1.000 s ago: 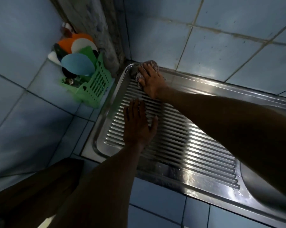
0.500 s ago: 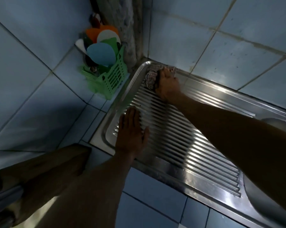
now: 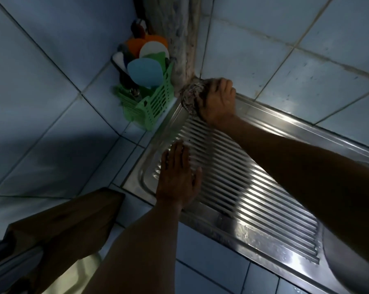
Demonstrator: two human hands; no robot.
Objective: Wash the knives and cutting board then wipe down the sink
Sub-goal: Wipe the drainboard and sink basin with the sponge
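crowding the sink (image 3: 270,117) corner beside the cloth (image 3: 191,98): green basket (image 3: 156,102)

One view only is given: from the head, the sink (image 3: 253,204) is seen close, from above, tilted.

No text, label, brand, number or sign can be read on anything here.
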